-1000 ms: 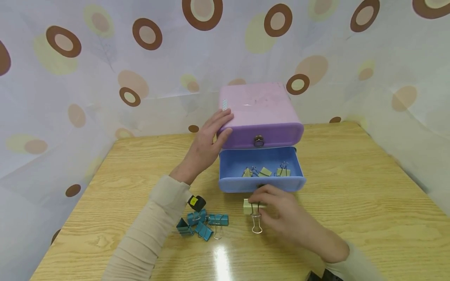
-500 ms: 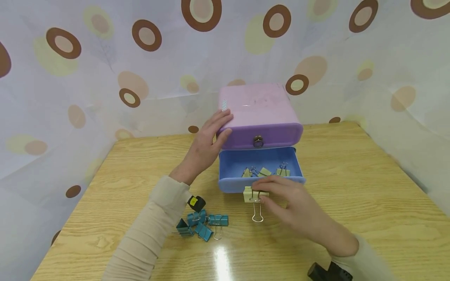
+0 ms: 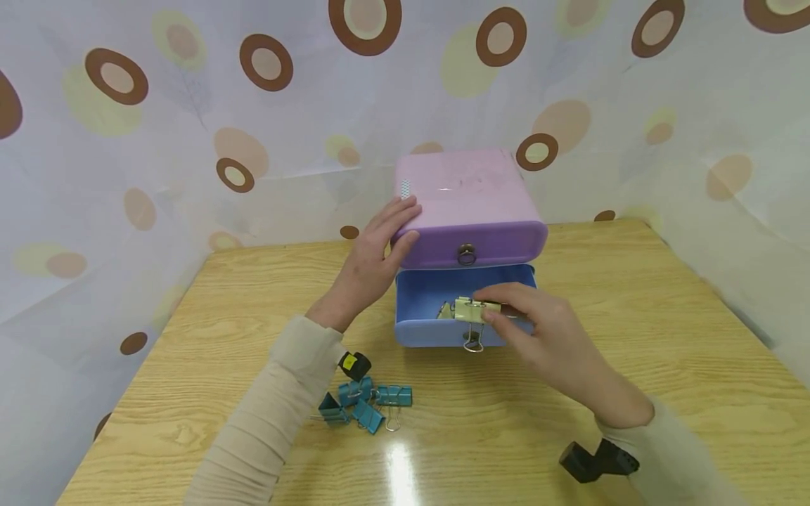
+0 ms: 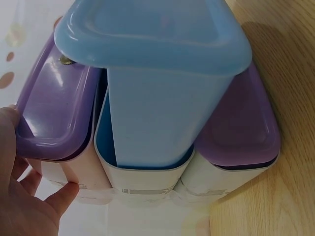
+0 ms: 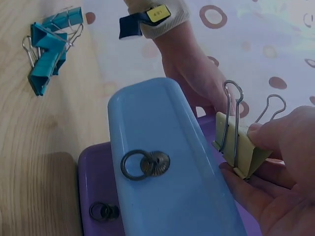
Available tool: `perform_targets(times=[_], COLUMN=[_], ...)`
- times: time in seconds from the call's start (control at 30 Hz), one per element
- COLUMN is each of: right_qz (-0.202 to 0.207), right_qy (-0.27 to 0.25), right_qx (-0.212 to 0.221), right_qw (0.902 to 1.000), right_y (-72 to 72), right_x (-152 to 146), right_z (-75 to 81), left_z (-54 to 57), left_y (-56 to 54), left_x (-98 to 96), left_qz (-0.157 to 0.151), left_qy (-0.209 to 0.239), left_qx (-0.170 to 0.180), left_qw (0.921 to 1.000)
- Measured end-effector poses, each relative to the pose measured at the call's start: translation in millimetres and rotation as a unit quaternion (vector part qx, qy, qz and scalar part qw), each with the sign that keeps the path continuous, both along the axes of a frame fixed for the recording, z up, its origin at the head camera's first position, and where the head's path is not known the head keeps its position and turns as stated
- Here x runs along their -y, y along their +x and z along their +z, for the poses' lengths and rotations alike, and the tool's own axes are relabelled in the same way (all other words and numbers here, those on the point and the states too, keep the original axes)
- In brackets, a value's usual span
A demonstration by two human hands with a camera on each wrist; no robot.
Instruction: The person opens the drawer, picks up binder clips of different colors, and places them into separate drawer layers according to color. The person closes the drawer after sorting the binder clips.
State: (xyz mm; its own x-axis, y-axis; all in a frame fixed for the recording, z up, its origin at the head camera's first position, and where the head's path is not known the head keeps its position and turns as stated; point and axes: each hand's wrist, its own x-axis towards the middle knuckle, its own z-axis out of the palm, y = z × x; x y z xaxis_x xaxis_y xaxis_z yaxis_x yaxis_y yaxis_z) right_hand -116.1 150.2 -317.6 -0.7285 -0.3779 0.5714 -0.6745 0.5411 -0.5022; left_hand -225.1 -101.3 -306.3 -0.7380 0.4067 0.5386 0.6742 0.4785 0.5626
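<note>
My right hand (image 3: 557, 341) pinches a pale yellow binder clip (image 3: 467, 310) between thumb and fingers, over the front of the pulled-out blue drawer (image 3: 427, 333). In the right wrist view the clip (image 5: 231, 140) shows both wire handles folded out, beside the drawer front. Another yellow binder clip (image 3: 446, 310) lies inside the drawer; my right hand and the held clip hide much of the interior. My left hand (image 3: 363, 270) rests on the upper left corner of the drawer unit (image 3: 465, 186), which has a pink top and a purple upper drawer.
Several teal binder clips (image 3: 367, 414) lie in a group on the wooden table (image 3: 253, 302), left of and in front of the drawer. In the left wrist view a lower purple drawer (image 4: 241, 123) sits beneath the blue one. A patterned cloth (image 3: 285, 140) stands behind.
My right hand has raised the yellow binder clip from in front of the blue drawer and carried it forward over the drawer's front edge. My left hand has stayed in place.
</note>
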Motion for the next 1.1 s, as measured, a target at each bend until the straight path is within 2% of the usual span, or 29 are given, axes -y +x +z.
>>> perform_targets(times=[0.3, 0.5, 0.67, 1.1], right_qz=[-0.06, -0.076, -0.087, -0.101], right_qy=[0.01, 0.013, 0.017, 0.044], right_qx=[0.025, 0.007, 0.016, 0.105], right_qw=[0.9979, 0.997, 0.996, 0.9883], right_y=[-10.0, -17.0, -19.9, -25.6], right_x=[-8, -12, -14, -16], right_z=[-3.3, -6.5, -7.7, -11.5], left_z=[0.2, 0.0, -0.4, -0.7], left_y=[0.2, -0.2, -0.3, -0.5], left_x=[-0.5, -0.8, -0.6, -0.6], left_qz=[-0.003, -0.006, -0.006, 0.0], left_qy=[0.0, 0.001, 0.002, 0.001], left_qx=[-0.001, -0.002, -0.002, -0.004], left_qw=[1.0, 1.0, 1.0, 1.0])
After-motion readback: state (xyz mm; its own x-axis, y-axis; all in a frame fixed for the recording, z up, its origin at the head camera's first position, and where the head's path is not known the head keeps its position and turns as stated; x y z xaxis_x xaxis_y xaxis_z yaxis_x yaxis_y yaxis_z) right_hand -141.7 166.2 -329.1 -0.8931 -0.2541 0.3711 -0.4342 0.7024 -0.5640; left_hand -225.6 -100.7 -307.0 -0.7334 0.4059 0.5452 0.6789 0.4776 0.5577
